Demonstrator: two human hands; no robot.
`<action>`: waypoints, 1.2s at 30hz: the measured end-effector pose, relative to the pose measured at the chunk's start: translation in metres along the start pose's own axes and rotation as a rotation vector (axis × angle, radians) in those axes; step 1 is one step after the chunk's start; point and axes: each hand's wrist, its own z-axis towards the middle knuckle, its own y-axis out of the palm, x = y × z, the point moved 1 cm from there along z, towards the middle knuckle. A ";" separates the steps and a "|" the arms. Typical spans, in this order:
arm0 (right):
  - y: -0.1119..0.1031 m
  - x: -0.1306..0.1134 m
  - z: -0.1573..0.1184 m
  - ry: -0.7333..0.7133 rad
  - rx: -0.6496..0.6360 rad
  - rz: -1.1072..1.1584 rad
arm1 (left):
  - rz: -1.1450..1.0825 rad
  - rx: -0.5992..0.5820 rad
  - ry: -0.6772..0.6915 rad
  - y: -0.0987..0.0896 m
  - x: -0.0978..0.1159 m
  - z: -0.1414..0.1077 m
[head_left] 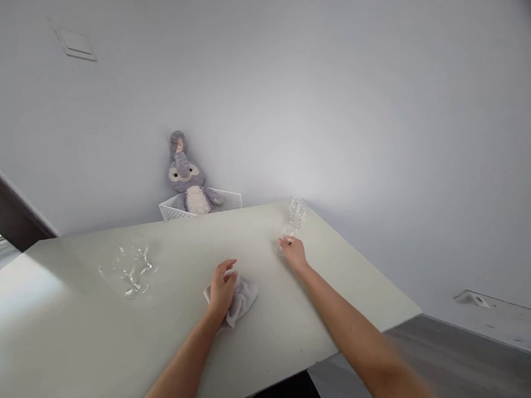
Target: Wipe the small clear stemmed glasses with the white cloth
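Observation:
My left hand (221, 288) rests at a crumpled pale grey cloth (243, 299) near the table's middle; its thumb and fingers are apart and curve loosely over the cloth without gripping it. Farther right, my right hand (293, 251) is closed around the low part of a clear stemmed glass (290, 226), whose foot shows just left of the fingers. Right behind it stand more clear glasses (298, 207), partly overlapping. On the left of the table lie several clear stemmed glasses (135, 270), apart from both hands; their outlines are faint.
The white table (276, 333) meets the wall at the back, and its right edge slants toward me. A grey plush toy (187, 174) sits in a white perforated basket (231, 200) at the back edge. Grey floor (425, 358) lies beyond the right corner.

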 end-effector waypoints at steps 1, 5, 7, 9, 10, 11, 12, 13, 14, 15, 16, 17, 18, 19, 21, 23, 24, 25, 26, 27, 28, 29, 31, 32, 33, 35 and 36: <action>-0.009 0.008 0.009 0.013 0.024 -0.018 | -0.006 0.001 -0.011 0.000 0.000 0.000; -0.038 0.032 0.033 0.067 0.100 -0.105 | -0.017 0.023 -0.044 0.001 0.002 0.000; -0.046 0.039 0.041 0.086 0.119 -0.136 | -0.016 0.018 -0.052 0.001 0.002 0.000; -0.050 0.044 0.048 0.098 0.135 -0.160 | -0.003 0.008 -0.070 0.001 0.001 0.001; -0.052 0.046 0.051 0.103 0.141 -0.169 | 0.006 0.004 -0.079 0.001 0.001 0.001; -0.053 0.047 0.053 0.106 0.145 -0.176 | 0.013 0.000 -0.084 0.000 0.000 0.001; -0.054 0.048 0.056 0.108 0.149 -0.182 | 0.017 -0.005 -0.086 0.000 0.000 0.001; -0.054 0.049 0.059 0.108 0.151 -0.185 | 0.018 -0.007 -0.086 0.000 0.000 0.001; -0.055 0.050 0.061 0.108 0.153 -0.186 | 0.015 -0.010 -0.086 0.000 -0.001 0.001; -0.055 0.050 0.063 0.108 0.154 -0.186 | 0.011 -0.008 -0.087 0.000 -0.001 0.001; -0.055 0.050 0.065 0.106 0.154 -0.184 | 0.007 -0.006 -0.088 0.000 -0.001 0.002; -0.055 0.051 0.066 0.104 0.155 -0.181 | 0.004 -0.003 -0.087 0.000 -0.002 0.002; -0.055 0.051 0.067 0.100 0.154 -0.176 | 0.002 -0.001 -0.084 0.000 -0.002 0.002; -0.056 0.051 0.068 0.095 0.153 -0.171 | 0.002 0.000 -0.080 0.000 -0.003 0.002; -0.058 0.051 0.068 0.087 0.150 -0.159 | 0.009 -0.008 -0.074 0.000 -0.003 0.003; -0.062 0.053 0.063 0.084 0.158 -0.150 | 0.017 -0.011 -0.077 0.000 -0.003 0.003; -0.064 0.053 0.059 0.085 0.175 -0.149 | 0.019 -0.009 -0.077 0.000 -0.003 0.003; -0.067 0.054 0.054 0.085 0.199 -0.150 | 0.020 -0.005 -0.077 0.001 -0.002 0.002; -0.069 0.054 0.047 0.081 0.226 -0.153 | 0.020 0.002 -0.076 0.001 -0.001 0.002; -0.070 0.054 0.040 0.071 0.250 -0.155 | 0.020 0.004 -0.075 0.001 0.001 0.002; -0.070 0.053 0.033 0.057 0.266 -0.156 | 0.020 0.002 -0.076 0.001 0.002 0.002; -0.068 0.051 0.026 0.028 0.257 -0.157 | 0.022 -0.002 -0.079 0.001 0.003 0.001; -0.058 0.044 0.016 -0.085 0.135 -0.184 | 0.031 -0.008 -0.089 0.002 0.005 0.001; -0.050 0.039 0.013 -0.149 0.050 -0.201 | 0.034 -0.009 -0.092 0.002 0.005 0.001; -0.041 0.034 0.012 -0.209 -0.038 -0.221 | 0.037 -0.009 -0.093 0.001 0.005 0.001; -0.024 0.024 0.016 -0.296 -0.179 -0.281 | 0.039 -0.005 -0.092 0.000 0.003 0.001; -0.016 0.020 0.020 -0.317 -0.218 -0.318 | 0.038 -0.003 -0.091 0.000 0.002 0.001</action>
